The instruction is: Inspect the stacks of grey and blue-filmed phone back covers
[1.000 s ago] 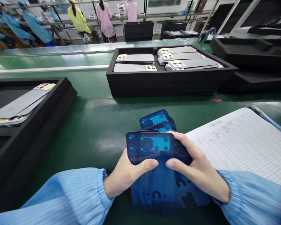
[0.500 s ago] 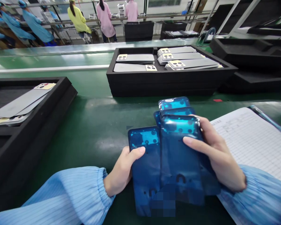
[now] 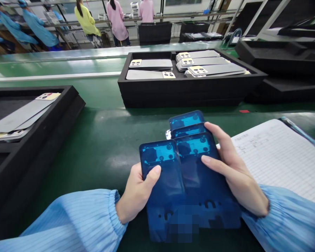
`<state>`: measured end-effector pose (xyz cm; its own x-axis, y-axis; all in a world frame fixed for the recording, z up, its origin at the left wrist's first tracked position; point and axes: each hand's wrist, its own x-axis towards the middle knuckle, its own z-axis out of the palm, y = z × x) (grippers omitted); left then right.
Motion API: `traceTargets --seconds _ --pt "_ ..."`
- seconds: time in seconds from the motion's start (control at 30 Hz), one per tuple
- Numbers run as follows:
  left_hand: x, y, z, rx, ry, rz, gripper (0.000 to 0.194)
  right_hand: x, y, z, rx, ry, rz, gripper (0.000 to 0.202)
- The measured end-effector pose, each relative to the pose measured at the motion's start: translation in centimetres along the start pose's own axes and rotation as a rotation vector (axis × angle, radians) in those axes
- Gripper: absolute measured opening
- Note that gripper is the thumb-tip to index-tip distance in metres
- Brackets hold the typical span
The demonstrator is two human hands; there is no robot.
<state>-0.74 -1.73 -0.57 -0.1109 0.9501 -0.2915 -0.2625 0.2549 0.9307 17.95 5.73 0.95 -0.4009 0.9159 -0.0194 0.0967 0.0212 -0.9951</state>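
In my left hand (image 3: 136, 196) is a phone back cover (image 3: 162, 189) faced with glossy dark blue film, a brighter blue camera area at its top. The thumb lies on its face; the fingers behind are hidden. My right hand (image 3: 236, 180) grips a fanned stack of similar blue phone back covers (image 3: 199, 175), thumb on the front one and index finger along the upper right edge. The left cover overlaps the stack's left side. A small shiny silver patch (image 3: 168, 134) shows at the stack's upper left edge. A blurred patch hides part of the lower covers.
A black tray (image 3: 183, 92) ahead holds grey phone panels (image 3: 212, 70); another black tray (image 3: 46, 140) on the left holds more. Gridded paper (image 3: 278, 154) lies at right, near stacked black trays (image 3: 283, 70). Several people work beyond the green bench (image 3: 105, 140).
The stack in my right hand has tilted and shifted slightly left, its covers fanned differently. My right index finger now shows along the upper edge. The left cover moved slightly left.
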Motion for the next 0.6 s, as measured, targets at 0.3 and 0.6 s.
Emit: traceTargets --seconds 0.3,0.6 --pt "0.0 0.0 0.3 0.202 -0.242 0.154 0.022 -0.9 0.3 1.7 -0.002 -0.136 0.045 0.074" --pt "0.4 -0.2 -0.4 0.492 -0.220 0.165 0.018 -1.3 0.8 2.2 -0.121 -0.141 -0.061 0.081"
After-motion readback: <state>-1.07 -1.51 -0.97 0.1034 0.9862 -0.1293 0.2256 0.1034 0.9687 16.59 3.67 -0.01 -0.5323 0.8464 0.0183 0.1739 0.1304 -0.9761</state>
